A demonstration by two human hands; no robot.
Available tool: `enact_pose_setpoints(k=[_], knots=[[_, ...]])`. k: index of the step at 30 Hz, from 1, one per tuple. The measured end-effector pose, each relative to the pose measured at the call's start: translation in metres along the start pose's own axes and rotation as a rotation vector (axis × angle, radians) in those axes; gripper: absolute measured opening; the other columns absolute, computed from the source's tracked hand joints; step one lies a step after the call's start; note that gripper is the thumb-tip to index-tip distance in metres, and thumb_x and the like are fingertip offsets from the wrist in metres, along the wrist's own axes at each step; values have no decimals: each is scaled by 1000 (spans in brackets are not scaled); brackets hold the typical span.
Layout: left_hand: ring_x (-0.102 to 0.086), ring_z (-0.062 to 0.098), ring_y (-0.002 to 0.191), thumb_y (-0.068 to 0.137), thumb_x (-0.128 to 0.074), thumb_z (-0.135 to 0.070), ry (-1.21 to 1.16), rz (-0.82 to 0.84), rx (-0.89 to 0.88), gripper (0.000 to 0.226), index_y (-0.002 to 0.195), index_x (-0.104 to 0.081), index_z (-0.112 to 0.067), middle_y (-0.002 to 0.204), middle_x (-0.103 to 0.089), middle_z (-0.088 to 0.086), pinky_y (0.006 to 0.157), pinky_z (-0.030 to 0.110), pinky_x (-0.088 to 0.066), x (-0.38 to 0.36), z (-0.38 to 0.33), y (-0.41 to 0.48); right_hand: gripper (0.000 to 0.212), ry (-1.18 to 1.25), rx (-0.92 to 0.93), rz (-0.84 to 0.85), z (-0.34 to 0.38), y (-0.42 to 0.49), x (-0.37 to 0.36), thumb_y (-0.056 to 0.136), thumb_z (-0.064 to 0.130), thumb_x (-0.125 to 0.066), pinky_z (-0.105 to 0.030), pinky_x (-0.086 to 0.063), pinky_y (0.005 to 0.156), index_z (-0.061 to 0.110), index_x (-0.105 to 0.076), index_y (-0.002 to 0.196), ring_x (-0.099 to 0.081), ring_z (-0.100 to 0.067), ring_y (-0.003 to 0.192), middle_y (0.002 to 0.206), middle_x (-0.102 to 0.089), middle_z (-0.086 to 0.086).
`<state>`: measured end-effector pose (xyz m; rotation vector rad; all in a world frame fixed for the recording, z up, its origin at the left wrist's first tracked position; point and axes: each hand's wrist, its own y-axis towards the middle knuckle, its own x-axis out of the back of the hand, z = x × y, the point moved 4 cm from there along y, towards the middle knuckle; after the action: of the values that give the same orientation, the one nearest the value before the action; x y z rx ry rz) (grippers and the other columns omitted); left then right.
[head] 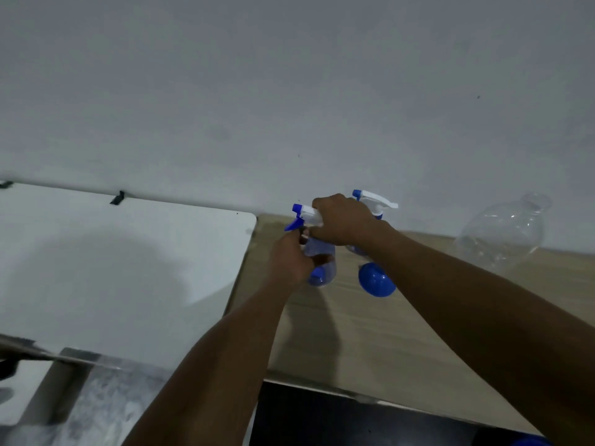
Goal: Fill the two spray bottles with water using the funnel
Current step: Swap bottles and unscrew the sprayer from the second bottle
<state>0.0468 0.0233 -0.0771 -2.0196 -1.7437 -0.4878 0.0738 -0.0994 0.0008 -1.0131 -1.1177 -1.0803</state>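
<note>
On the wooden table (370, 342), near its left edge, stands spray bottle 1 (320, 255), clear with a blue base; the left hand (289, 259) is closed around its body and the right hand (343, 220) is clamped over its white-and-blue trigger head (306, 214). Just behind it stands spray bottle 2 (375, 204), partly hidden by the right wrist. Beside both lies the blue funnel (376, 280). Farther right stands a clear plastic bottle (502, 235). Left of the table sits a white surface (112, 252).
</note>
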Motion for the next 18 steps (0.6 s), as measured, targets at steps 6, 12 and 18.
enact_pose_setpoints(k=[6,12,18], knots=[[-62,2,82,66,-89,-42,-59,40,14,42,96,-61,-31,92,-66,-17,68,14,-44,-1,16,-35,51,42,12,-54,18,-41,-18,85,52,-66,-35,-44,62,16,-44,115,-61,-27,82,95,-61,-6],[-64,3,91,63,-90,-43,-67,69,15,62,116,-63,-27,106,-65,-16,85,28,-52,-3,24,-49,46,356,65,65,24,-64,-20,87,16,-70,-24,-40,59,19,-33,114,-59,-24,84,96,-56,-6],[-63,-1,86,65,-90,-37,-65,87,-18,51,108,-65,-27,94,-67,-17,73,15,-48,-4,19,-59,61,70,42,-72,20,-77,-14,83,53,-67,-38,-51,66,18,-36,122,-60,-25,82,96,-59,-4]])
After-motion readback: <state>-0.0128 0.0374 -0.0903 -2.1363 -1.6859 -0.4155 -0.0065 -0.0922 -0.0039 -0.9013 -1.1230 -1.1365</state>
